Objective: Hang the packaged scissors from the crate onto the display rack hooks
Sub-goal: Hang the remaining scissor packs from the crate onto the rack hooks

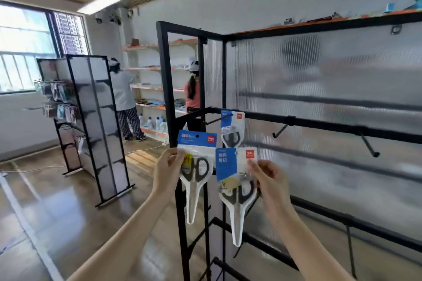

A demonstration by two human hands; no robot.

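My left hand [168, 166] pinches a packaged pair of scissors [196, 173] by its left edge, blue card header up, blades pointing down. My right hand [269, 180] pinches a second scissors pack [236, 189] by its right edge, just right of the first. Both packs hang in front of the black display rack [319, 125]. A third pack [232, 128] hangs on the leftmost hook [217, 120] above them. Two bare hooks [282, 130] [370, 147] stick out of the same rail further right. The crate is out of view.
The rack has a ribbed translucent back panel and several black rails. Another black display stand [91, 121] with hung goods is on the floor to the left. Two people [124, 100] [193, 96] work at wall shelves behind. A white cable [45, 169] crosses the floor.
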